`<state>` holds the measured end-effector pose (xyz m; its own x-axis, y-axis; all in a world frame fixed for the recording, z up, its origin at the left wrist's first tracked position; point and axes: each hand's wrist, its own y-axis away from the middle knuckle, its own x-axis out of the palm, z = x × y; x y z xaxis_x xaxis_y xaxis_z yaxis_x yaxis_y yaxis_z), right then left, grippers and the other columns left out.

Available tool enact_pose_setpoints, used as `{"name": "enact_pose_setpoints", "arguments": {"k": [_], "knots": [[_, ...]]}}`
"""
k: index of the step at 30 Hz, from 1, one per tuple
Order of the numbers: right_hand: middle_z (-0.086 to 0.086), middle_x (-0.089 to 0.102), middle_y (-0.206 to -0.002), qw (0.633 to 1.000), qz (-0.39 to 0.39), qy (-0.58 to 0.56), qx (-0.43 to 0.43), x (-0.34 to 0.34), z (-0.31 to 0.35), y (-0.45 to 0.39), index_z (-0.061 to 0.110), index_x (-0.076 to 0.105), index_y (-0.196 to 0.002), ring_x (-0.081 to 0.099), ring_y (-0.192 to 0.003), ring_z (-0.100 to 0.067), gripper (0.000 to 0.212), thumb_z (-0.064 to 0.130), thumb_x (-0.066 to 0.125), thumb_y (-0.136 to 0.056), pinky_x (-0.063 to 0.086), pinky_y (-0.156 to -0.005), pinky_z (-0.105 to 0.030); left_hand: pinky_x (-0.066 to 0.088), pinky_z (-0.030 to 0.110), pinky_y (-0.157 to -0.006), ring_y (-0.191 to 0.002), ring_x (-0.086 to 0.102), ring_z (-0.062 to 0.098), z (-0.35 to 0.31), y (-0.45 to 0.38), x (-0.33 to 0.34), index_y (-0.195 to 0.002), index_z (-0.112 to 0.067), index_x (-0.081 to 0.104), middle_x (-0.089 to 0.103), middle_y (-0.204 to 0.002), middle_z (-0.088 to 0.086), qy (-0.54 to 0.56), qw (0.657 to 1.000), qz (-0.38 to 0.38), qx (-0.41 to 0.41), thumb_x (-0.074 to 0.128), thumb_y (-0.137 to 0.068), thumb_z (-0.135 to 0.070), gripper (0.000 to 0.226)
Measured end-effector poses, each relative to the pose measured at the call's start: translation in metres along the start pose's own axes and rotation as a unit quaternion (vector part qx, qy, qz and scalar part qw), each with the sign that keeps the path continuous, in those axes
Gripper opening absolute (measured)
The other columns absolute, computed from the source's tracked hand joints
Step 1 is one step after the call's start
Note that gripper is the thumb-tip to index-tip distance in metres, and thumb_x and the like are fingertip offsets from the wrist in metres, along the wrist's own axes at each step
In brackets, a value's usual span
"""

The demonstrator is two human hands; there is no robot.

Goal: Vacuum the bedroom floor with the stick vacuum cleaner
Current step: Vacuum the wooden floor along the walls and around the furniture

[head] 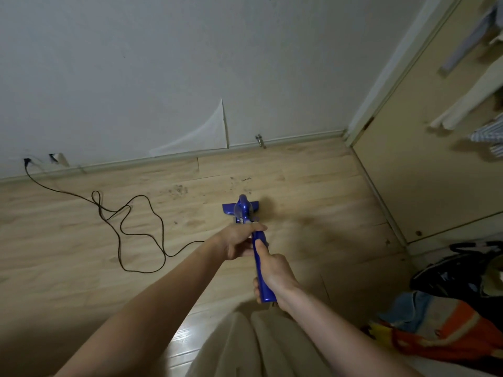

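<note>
Two bare forearms enter from the lower edge of the frame, one from lower left and one from lower right, with no sleeves, watch or rings visible. The left hand [236,242] and right hand [275,278] are ungloved. At bottom centre, loose beige trousers [245,346] show soft vertical folds down both legs.

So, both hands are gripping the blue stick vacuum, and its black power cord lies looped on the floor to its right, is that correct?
Not quite: the head view shows the black power cord looped on the floor to the left of the blue stick vacuum. Both hands, left and right, do grip it.
</note>
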<state>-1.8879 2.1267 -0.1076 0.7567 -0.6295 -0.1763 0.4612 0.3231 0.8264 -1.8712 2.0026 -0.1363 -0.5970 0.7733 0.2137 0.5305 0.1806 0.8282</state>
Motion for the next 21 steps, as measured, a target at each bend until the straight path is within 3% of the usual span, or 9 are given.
{"name": "enact_pose_setpoints", "arguments": {"k": [4, 7, 11, 13, 17, 21], "knots": [[-0.007, 0.056, -0.064, 1.000, -0.007, -0.001, -0.003, 0.013, 0.001, -0.005, 0.004, 0.054, -0.104, 0.054, -0.046, -0.018, 0.057, 0.058, 0.040, -0.096, 0.046, -0.043, -0.026, 0.056, 0.025, -0.053, -0.052, 0.066, 0.013, 0.001, -0.003, -0.011, -0.098, -0.008, 0.053, 0.064, -0.080, 0.011, 0.007, 1.000, 0.007, 0.005, 0.063, -0.091, -0.022, 0.019], [-0.007, 0.056, -0.063, 1.000, -0.009, -0.005, -0.005, 0.018, 0.003, -0.015, 0.004, 0.055, -0.101, 0.054, -0.047, -0.019, 0.058, 0.060, 0.040, -0.096, 0.048, -0.046, -0.028, 0.057, 0.027, -0.061, -0.058, 0.066, 0.014, -0.004, -0.009, -0.016, -0.093, -0.009, 0.053, 0.064, -0.080, 0.010, 0.000, 1.000, 0.011, 0.009, 0.062, -0.092, -0.023, 0.017], [-0.009, 0.060, -0.072, 1.000, -0.007, 0.006, -0.015, 0.021, 0.010, -0.034, 0.007, 0.056, -0.095, 0.059, -0.063, -0.023, 0.058, 0.062, 0.039, -0.095, 0.056, -0.075, -0.042, 0.056, 0.031, -0.074, -0.068, 0.065, 0.017, -0.015, -0.020, -0.022, -0.094, -0.008, 0.054, 0.065, -0.080, 0.010, -0.011, 1.000, 0.005, 0.003, 0.063, -0.091, -0.024, 0.018], [-0.009, 0.060, -0.073, 1.000, -0.003, 0.003, -0.018, 0.020, 0.018, -0.044, 0.008, 0.056, -0.094, 0.059, -0.065, -0.024, 0.056, 0.062, 0.039, -0.095, 0.056, -0.078, -0.043, 0.055, 0.032, -0.078, -0.071, 0.065, 0.018, -0.024, -0.029, -0.024, -0.098, -0.007, 0.055, 0.066, -0.081, 0.010, -0.006, 1.000, -0.001, 0.004, 0.064, -0.090, -0.024, 0.021], [-0.008, 0.058, -0.069, 1.000, 0.008, 0.005, -0.012, 0.015, 0.042, -0.061, 0.008, 0.055, -0.092, 0.058, -0.059, -0.021, 0.055, 0.060, 0.038, -0.096, 0.054, -0.066, -0.037, 0.053, 0.035, -0.084, -0.075, 0.063, 0.019, -0.047, -0.043, -0.025, -0.098, -0.007, 0.054, 0.065, -0.083, 0.012, 0.007, 1.000, -0.009, 0.005, 0.063, -0.091, -0.024, 0.020], [-0.007, 0.058, -0.063, 0.999, 0.004, 0.029, -0.019, 0.003, 0.065, -0.080, 0.007, 0.054, -0.090, 0.055, -0.050, -0.019, 0.054, 0.058, 0.037, -0.097, 0.051, -0.055, -0.031, 0.056, 0.029, -0.068, -0.073, 0.062, 0.018, -0.070, -0.061, -0.020, -0.100, -0.007, 0.053, 0.063, -0.083, 0.011, 0.023, 1.000, -0.020, 0.007, 0.061, -0.092, -0.022, 0.019]]}}
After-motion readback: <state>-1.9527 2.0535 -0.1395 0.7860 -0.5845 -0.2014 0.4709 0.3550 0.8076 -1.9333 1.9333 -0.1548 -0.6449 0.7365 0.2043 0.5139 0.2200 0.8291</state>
